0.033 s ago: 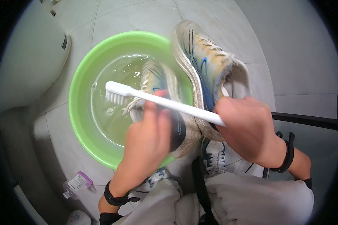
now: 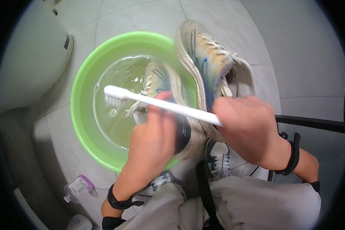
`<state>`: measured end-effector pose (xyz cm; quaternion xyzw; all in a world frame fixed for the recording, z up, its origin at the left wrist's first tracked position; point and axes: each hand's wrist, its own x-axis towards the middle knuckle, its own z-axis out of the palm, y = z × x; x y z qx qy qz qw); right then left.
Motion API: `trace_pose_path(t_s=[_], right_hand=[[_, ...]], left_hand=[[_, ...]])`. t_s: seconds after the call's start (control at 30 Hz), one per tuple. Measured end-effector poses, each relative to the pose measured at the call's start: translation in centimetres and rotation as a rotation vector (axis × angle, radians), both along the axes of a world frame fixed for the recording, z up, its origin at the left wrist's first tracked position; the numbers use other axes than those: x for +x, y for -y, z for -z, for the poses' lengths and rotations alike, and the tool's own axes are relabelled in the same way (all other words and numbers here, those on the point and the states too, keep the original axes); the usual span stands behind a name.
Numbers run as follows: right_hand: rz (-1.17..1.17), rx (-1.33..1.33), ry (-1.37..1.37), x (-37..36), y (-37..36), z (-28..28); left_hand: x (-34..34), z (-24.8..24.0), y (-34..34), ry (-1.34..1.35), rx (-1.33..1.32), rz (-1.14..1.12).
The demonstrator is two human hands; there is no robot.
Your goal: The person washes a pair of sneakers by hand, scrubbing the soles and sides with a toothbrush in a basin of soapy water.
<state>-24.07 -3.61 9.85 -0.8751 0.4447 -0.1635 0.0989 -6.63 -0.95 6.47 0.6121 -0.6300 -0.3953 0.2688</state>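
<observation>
Pale trousers (image 2: 264, 199) and a dark laced shoe (image 2: 220, 159) on one foot are showing nearest the wearer. Above them, the right hand (image 2: 245, 124) is closing firmly around the handle end of a white brush (image 2: 188, 111). The brush is slanting leftward and slightly away from this grip, crossing above the left hand's fingers; its bristles are facing down, over the basin and just left of the submerged shoe's laces. The left hand (image 2: 149, 143) is reaching over the opening of that soaked shoe (image 2: 157, 78) and is lying nearer to it than the right; blur is hiding whether its grip is closing on anything. The soaked shoe is resting partly in the water, toe pointing away, heel toward the person, so the brush is running crosswise to its long axis. A second worn shoe (image 2: 209, 65) is standing to the right, overlapping the rim of the green basin (image 2: 77, 103). A clear bottle (image 2: 78, 187) is lying on the floor at lower left, and a white rounded fixture (image 2: 34, 53) is standing farther off.
</observation>
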Motion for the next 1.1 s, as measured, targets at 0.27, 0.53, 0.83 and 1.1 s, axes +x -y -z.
trace_pose_path(t_s=[0.27, 0.53, 0.83, 1.1], right_hand=[[-0.339, -0.016, -0.270, 3.3, -0.4, -0.3], [-0.453, -0.301, -0.175, 5.7, 1.1, 2.9], [-0.559, -0.466, -0.300, 7.5, -0.3, 0.9], [-0.558, -0.292, -0.102, 10.4, 3.4, 1.7]], left_hand=[[0.2, 2.3, 0.3, -0.119, -0.093, -0.044], [1.2, 3.6, -0.5, -0.338, -0.092, -0.198], [2.8, 4.5, -1.0, -0.835, -0.144, -0.450], [3.3, 3.0, -3.9, -0.830, -0.192, -0.529]])
